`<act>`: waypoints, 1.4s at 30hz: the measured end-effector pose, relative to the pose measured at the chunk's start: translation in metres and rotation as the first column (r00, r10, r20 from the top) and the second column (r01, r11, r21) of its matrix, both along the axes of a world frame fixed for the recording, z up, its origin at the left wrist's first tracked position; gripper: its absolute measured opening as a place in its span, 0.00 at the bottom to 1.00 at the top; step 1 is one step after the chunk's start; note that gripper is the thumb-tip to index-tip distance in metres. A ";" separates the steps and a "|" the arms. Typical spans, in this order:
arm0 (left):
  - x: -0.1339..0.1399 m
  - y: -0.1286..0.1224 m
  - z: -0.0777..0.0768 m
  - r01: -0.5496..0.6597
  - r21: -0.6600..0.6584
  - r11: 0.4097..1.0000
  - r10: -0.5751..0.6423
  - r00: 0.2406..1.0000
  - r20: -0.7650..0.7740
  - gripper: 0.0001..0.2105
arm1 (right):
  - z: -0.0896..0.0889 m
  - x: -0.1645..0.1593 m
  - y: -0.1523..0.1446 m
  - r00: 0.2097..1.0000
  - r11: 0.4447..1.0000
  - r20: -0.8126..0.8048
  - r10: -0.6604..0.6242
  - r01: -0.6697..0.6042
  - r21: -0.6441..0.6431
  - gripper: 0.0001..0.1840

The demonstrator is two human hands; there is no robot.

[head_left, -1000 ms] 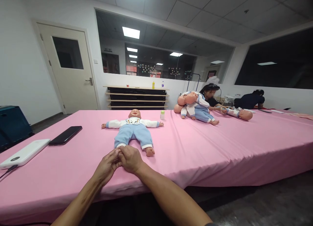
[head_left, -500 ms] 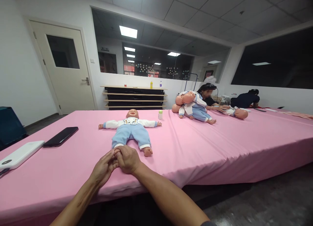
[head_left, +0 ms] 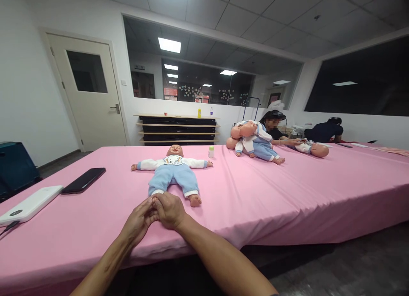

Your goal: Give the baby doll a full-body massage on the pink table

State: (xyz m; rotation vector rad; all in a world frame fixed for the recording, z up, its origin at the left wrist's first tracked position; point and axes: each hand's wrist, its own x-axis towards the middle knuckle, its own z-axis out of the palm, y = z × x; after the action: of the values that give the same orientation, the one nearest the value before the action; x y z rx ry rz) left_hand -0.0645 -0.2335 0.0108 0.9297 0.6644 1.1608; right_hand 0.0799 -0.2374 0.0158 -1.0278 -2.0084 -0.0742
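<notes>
Both of the person's hands, left hand (head_left: 138,222) and right hand (head_left: 171,210), were closed together at the near edge of the bench (head_left: 243,198), wrapped around one foot of a baby doll (head_left: 174,175). Right hand lay over the top, fingers bent; left hand cupped from the left side, thumb up by the foot. Gripped foot mostly hidden by the fingers; exact finger contact could not be told.

Doll lay face up on pink cloth, feet near, head far, arms spread left and right. It wore light blue trousers and a white top with an animal-face front. Its other foot, bare, rested just right of the right hand, untouched.

Near left: white power bank (head_left: 33,204) with dark cable (head_left: 9,229) plugged in, black phone (head_left: 84,181) just beyond it. Dark teal case (head_left: 17,168) stood past the bench, left.

Small green-capped bottle (head_left: 211,152) stood upright near the doll's right-side hand. Farther right, a heap of dolls (head_left: 263,147) in matching clothes; behind it a co-worker (head_left: 274,121) reached toward another doll (head_left: 316,150) lying on the bench. Second person (head_left: 324,130), dark top, leaned over at far right.

Far side: low shelf (head_left: 150,116) with yellow bottle (head_left: 199,113) on top, closed door (head_left: 110,85) at left, wide window (head_left: 204,44) above.
</notes>
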 end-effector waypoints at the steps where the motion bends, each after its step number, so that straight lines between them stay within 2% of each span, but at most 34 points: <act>1: 0.000 -0.001 0.000 -0.001 -0.003 1.000 0.001 1.000 0.001 0.17 | 0.001 0.000 -0.001 1.000 1.000 -0.003 0.004 -0.004 -0.001 0.11; 7: 0.001 -0.001 0.002 -0.010 -0.016 1.000 0.010 1.000 -0.006 0.17 | 0.000 0.000 0.001 0.999 1.000 -0.036 -0.010 0.009 -0.023 0.09; 14: 0.003 -0.005 0.005 -0.017 -0.027 0.999 0.017 0.999 0.031 0.16 | -0.002 -0.002 0.002 0.998 0.999 -0.058 0.033 -0.033 -0.002 0.09; 23: 0.006 -0.013 0.013 0.018 0.027 0.999 -0.019 0.999 0.045 0.19 | -0.001 -0.005 -0.001 0.992 0.999 -0.111 0.054 -0.054 0.003 0.10; 29: 0.009 -0.016 0.017 -0.005 0.035 0.999 0.003 0.998 0.065 0.19 | -0.004 -0.004 0.002 0.993 0.998 -0.100 0.064 -0.063 0.008 0.11; 42: 0.009 -0.013 0.013 0.002 0.032 0.999 -0.003 0.998 0.055 0.18 | -0.006 -0.004 0.005 0.997 0.998 -0.063 0.050 -0.048 0.037 0.14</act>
State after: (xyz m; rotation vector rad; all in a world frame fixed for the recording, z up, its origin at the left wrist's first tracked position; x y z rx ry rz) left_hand -0.0558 -0.2462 0.0234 0.9220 0.6013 1.1940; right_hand 0.0763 -0.2327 0.0096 -0.9465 -1.9665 -0.0502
